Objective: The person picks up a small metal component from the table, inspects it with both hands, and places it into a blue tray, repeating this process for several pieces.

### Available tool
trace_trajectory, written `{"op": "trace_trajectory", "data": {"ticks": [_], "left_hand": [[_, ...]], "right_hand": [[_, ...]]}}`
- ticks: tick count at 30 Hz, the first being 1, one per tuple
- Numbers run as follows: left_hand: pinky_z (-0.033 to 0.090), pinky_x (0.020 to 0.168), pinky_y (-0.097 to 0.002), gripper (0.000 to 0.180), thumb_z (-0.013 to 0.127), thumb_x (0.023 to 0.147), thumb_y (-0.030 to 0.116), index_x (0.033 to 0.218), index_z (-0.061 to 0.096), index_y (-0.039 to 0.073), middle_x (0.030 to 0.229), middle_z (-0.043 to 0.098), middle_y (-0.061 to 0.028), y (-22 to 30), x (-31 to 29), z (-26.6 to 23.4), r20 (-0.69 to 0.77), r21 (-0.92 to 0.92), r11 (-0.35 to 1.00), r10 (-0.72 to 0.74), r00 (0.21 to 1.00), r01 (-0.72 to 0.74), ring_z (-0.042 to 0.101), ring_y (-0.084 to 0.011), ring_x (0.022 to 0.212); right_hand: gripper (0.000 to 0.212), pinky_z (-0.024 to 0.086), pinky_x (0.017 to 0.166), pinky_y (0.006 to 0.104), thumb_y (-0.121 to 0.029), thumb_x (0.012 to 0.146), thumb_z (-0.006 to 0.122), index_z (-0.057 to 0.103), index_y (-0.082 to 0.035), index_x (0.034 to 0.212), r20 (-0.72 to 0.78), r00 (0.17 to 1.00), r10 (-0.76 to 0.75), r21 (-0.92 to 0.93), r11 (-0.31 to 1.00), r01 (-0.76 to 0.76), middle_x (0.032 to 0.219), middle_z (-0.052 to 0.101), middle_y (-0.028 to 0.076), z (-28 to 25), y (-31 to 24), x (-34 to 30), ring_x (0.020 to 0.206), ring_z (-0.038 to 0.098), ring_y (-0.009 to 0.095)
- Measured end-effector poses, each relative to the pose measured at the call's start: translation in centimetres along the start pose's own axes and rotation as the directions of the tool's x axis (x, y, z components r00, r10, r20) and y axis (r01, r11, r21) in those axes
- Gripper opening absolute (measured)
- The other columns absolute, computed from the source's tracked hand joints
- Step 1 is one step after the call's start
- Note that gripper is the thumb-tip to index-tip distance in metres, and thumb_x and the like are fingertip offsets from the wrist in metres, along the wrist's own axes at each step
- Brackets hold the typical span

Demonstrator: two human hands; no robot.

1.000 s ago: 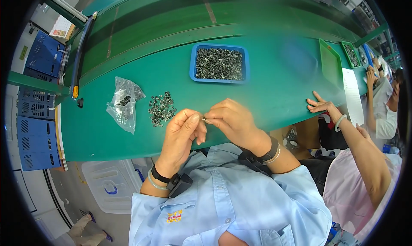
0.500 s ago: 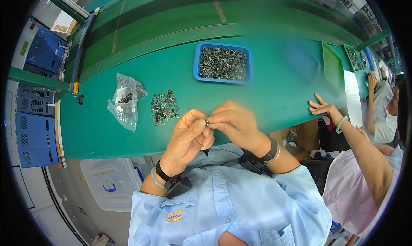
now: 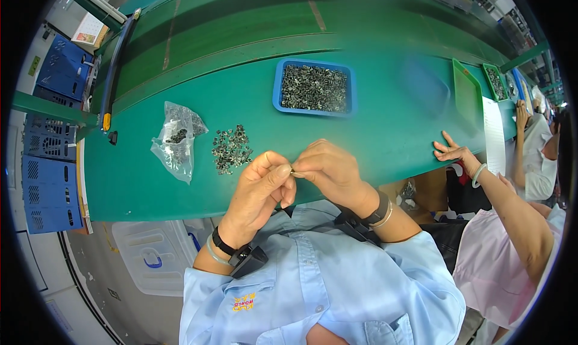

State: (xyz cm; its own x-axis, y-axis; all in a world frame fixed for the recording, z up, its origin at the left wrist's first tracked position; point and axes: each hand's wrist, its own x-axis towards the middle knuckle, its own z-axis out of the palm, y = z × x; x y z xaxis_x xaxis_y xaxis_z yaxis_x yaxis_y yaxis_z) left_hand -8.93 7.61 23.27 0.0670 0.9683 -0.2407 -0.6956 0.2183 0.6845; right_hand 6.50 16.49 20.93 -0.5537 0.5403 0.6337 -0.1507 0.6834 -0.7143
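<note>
My left hand (image 3: 260,187) and my right hand (image 3: 332,171) meet over the near edge of the green table. Thumbs and fingers of both are pinched together on one tiny metal part (image 3: 292,171), mostly hidden by the fingertips. Its exact kind is too small to make out. Just beyond my left hand lies a loose pile of small dark and silvery metal pieces (image 3: 232,150). Farther back, a blue tray (image 3: 277,92) is filled with many similar small pieces. Left of the pile rests a crumpled clear plastic bag (image 3: 179,141) with some dark pieces inside.
A green conveyor belt (image 3: 241,23) runs along the back. To the right are a green tray (image 3: 467,92), a paper sheet (image 3: 494,134) and a co-worker's hand (image 3: 453,152) on the table. Blue crates (image 3: 51,194) stand at left; a lidded clear bin (image 3: 150,257) is below.
Both hands keep their pinch with only slight finger shifts, and less of the tiny part shows between them. Seams on the conveyor belt have slid a little to the right.
</note>
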Motion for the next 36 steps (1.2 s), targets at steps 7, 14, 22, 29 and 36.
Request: {"op": "trace_trajectory", "data": {"ticks": [7, 14, 22, 29, 36], "left_hand": [[0.040, 0.049, -0.0252, 0.014, 0.058, 0.094, 0.019, 0.091, 0.053, 0.006, 0.068, 0.056, -0.0041, 0.0, -0.1, 0.3, 0.000, -0.030, 0.999, -0.023, 1.000, 0.023, 0.053, -0.0130, 0.055], [0.041, 0.049, -0.0251, 0.014, 0.058, 0.094, 0.018, 0.091, 0.053, 0.006, 0.069, 0.056, -0.0042, -0.2, 0.0, 0.2, 0.001, -0.028, 0.999, -0.046, 0.999, 0.046, 0.053, -0.0129, 0.056], [0.042, 0.050, -0.0250, 0.015, 0.055, 0.095, 0.020, 0.097, 0.054, 0.005, 0.074, 0.059, -0.0047, -0.6, 0.4, 0.1, -0.023, 0.014, 1.000, 0.006, 1.000, -0.005, 0.054, -0.0123, 0.059], [0.043, 0.051, -0.0260, 0.014, 0.051, 0.096, 0.016, 0.104, 0.055, 0.005, 0.077, 0.059, -0.0051, 1.9, -1.1, -3.2, -0.172, 0.047, 0.986, 0.163, 0.972, -0.158, 0.054, -0.0125, 0.060], [0.042, 0.051, -0.0264, 0.015, 0.051, 0.095, 0.012, 0.106, 0.055, 0.004, 0.076, 0.059, -0.0056, 3.1, -3.3, -7.0, -0.310, 0.027, 0.956, 0.285, 0.907, -0.291, 0.053, -0.0130, 0.059]], "right_hand": [[0.014, 0.048, 0.070, 0.0343, -0.005, 0.076, 0.072, 0.064, -0.007, 0.088, -0.010, 1.000, -0.001, -0.019, 1.000, 0.000, 0.081, 0.063, 0.006, 0.0, 0.1, -0.3, 0.074, 0.062, 0.022], [0.017, 0.047, 0.064, 0.0318, -0.003, 0.075, 0.072, 0.062, -0.006, 0.087, -0.025, 0.999, -0.028, -0.051, 0.998, 0.027, 0.080, 0.063, 0.005, 0.0, 0.2, -0.5, 0.072, 0.061, 0.021], [0.014, 0.049, 0.069, 0.0333, -0.003, 0.077, 0.070, 0.064, -0.007, 0.088, -0.015, 0.998, 0.060, -0.039, 0.997, -0.060, 0.083, 0.063, 0.006, -0.2, 0.3, -0.2, 0.075, 0.061, 0.023], [0.011, 0.050, 0.072, 0.0347, -0.004, 0.079, 0.066, 0.063, -0.004, 0.090, -0.090, 0.993, 0.081, -0.392, 0.914, -0.110, 0.089, 0.063, 0.010, -4.1, 3.5, 4.6, 0.081, 0.061, 0.027], [0.016, 0.048, 0.076, 0.0369, -0.009, 0.078, 0.067, 0.062, -0.005, 0.093, 0.198, 0.964, 0.180, -0.414, 0.906, -0.084, 0.091, 0.058, 0.010, -0.7, 3.4, 4.8, 0.088, 0.058, 0.029]]}}
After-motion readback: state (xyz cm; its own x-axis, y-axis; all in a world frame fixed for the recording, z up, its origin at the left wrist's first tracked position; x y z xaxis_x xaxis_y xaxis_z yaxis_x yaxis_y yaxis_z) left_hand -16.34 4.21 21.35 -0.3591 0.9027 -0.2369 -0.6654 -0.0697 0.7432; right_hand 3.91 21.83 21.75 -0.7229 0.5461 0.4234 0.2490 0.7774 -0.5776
